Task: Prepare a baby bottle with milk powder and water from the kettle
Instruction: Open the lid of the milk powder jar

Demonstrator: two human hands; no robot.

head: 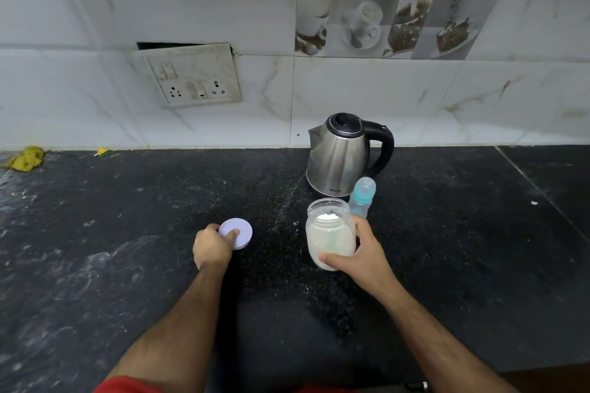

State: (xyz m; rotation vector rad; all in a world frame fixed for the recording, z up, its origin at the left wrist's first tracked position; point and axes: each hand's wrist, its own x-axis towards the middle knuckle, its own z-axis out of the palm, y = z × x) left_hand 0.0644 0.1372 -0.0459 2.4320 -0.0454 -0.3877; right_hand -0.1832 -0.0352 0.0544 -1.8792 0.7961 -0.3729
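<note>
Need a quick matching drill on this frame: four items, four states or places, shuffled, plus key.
Items
1. lid
2. powder jar
3. baby bottle
4. kettle

States
A. standing capped behind the jar
B. open, gripped by the right hand
C. by the wall, lid closed
D. on the counter under the left hand

Pairs: 1-D, 2-B, 3-A, 4-C

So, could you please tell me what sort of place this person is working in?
Most likely a home kitchen: a dark stone countertop against a tiled wall with coffee-cup picture tiles, a steel electric kettle, and a wall switch-and-socket plate.
</note>
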